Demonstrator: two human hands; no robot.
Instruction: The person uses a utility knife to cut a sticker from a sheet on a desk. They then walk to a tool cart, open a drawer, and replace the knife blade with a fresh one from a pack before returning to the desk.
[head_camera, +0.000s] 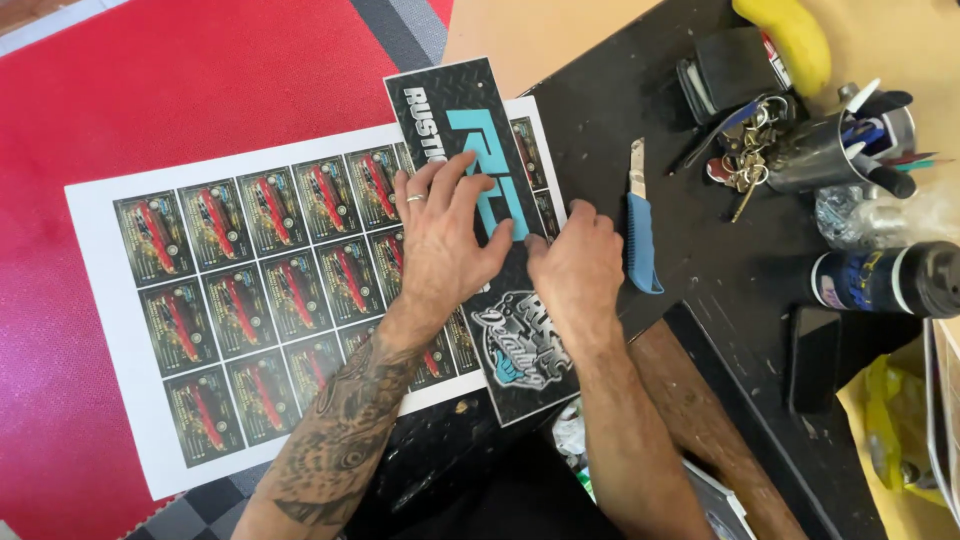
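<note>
Both hands, left hand (445, 235) and right hand (578, 265), press flat, open-palmed, aligning the black plate (487, 240) over the printed sheet (250, 290); next, steady cutting with the knife (640, 235) beside the right hand.

Long rectangular sign panel (487, 230): black, diamond-plate pattern, white lettering and a large teal emblem at the far end, a grey-and-teal round emblem at the near end. Lying flat, angled diagonally, far end up and left, near end jutting past the black table edge. Resting across the right margin of the printed sheet.

Printed sheet (250, 290): large, white-bordered, flat, tilted slightly, gridded with rows of identical dark cards, each showing a red car. Right portion on the black tabletop, left portion overhanging red flooring; right-hand columns partly covered by the panel.

Pressed flat on the panel: left hand (440, 235), ringed, fingers spread; right hand (580, 265) at the right edge.
</note>
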